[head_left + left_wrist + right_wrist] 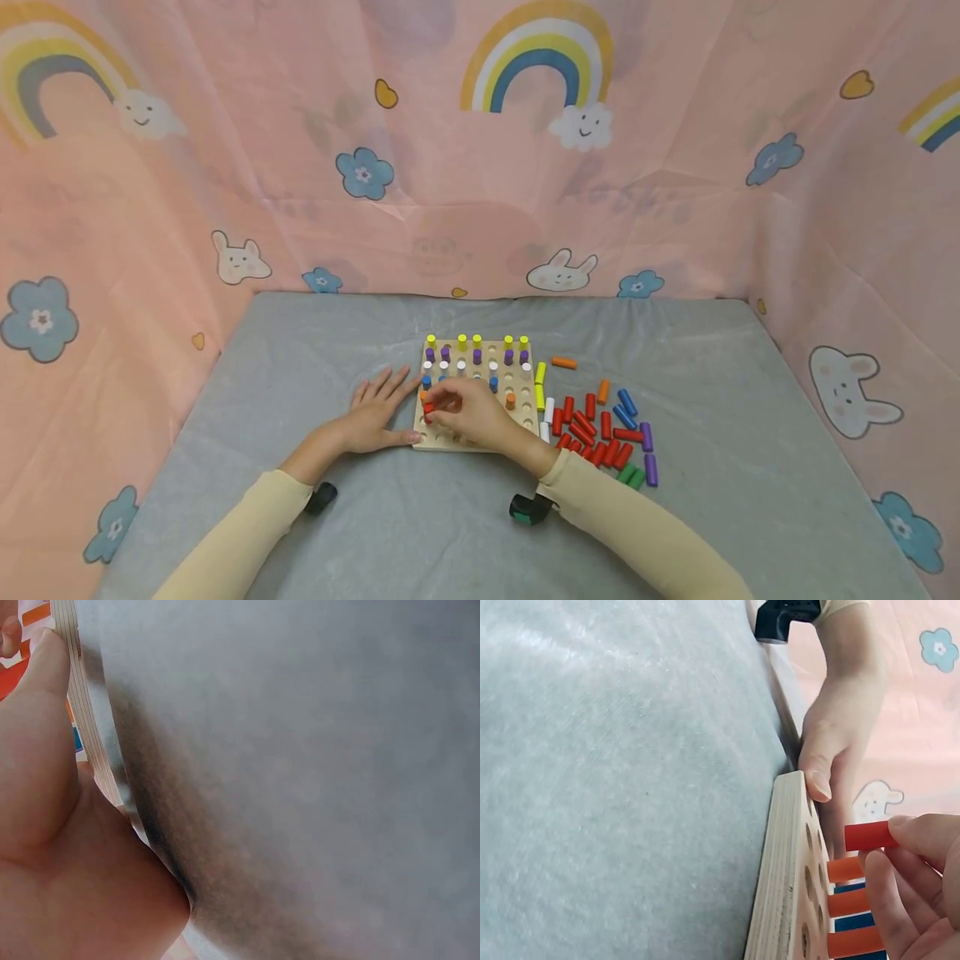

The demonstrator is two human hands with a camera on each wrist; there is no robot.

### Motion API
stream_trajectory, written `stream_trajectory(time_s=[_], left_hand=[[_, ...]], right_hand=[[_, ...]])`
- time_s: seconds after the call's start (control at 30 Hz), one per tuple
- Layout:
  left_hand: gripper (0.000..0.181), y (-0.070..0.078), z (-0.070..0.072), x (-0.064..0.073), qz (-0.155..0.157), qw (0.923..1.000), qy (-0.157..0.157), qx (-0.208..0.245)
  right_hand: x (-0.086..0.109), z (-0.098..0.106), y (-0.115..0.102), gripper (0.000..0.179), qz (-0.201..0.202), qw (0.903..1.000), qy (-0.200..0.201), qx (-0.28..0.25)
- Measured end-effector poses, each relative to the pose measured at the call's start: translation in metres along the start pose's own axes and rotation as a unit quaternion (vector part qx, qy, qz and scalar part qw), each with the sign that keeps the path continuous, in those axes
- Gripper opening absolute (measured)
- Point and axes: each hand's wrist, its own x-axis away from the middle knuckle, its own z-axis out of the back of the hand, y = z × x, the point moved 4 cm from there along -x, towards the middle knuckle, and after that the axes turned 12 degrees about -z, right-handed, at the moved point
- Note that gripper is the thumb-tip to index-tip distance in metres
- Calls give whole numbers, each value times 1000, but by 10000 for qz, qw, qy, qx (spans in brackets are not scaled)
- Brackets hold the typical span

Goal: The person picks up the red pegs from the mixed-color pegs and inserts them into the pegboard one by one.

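Note:
My right hand (471, 410) pinches a red peg (868, 835) between thumb and fingers, over the near-left part of a wooden pegboard (450, 446). In the right wrist view the peg's free end points at the board's holes, beside a row of orange pegs (847, 903). My left hand (375, 410) lies spread at the board's left edge, its thumb at the near-left corner. Yellow, purple, white and blue pegs stand in rows toward the far side; the right hand hides part of the middle rows.
Right of the board lie loose pegs: many red ones (606, 425), two purple, and some blue, green, orange, white and yellow (540, 373). A grey cloth (360, 525) covers the table. Pink printed curtains (450, 183) stand around its back and sides.

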Motion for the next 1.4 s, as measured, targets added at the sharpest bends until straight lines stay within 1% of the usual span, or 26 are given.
stream_trajectory(time_s=[0.1, 0.23, 0.4, 0.53, 0.7, 0.9, 1.07, 1.27, 1.4], left_hand=[[94, 0, 0, 0, 69, 9999, -66, -76], [93, -1, 0, 1, 74, 9999, -71, -102], [93, 0, -1, 0, 52, 9999, -53, -133], [93, 0, -1, 0, 39, 9999, -47, -151], [93, 1, 0, -1, 33, 9999, -40, -159], [95, -6, -5, -1, -49, 9999, 24, -89], [95, -11, -8, -1, -63, 9999, 64, -78], [95, -11, -9, -1, -44, 9999, 69, -76], [95, -12, -9, -1, -33, 9999, 76, -136]], right_hand=[[-2, -3, 0, 19, -15, 10000, 33, 65], [-2, -7, 2, 19, 21, 9999, 65, 74], [-2, -11, 2, 19, 150, 9993, 297, 163], [-1, -13, 2, 18, 205, 9977, 510, 393], [-3, -17, 3, 17, 173, 9950, 622, 756], [-1, -19, 1, 18, 262, 9908, 792, 1061], [1, -21, 2, 17, 279, 9911, 740, 1072], [2, -22, 3, 16, 339, 9914, 736, 1026], [0, -22, 5, 17, 267, 9921, 689, 1009]])
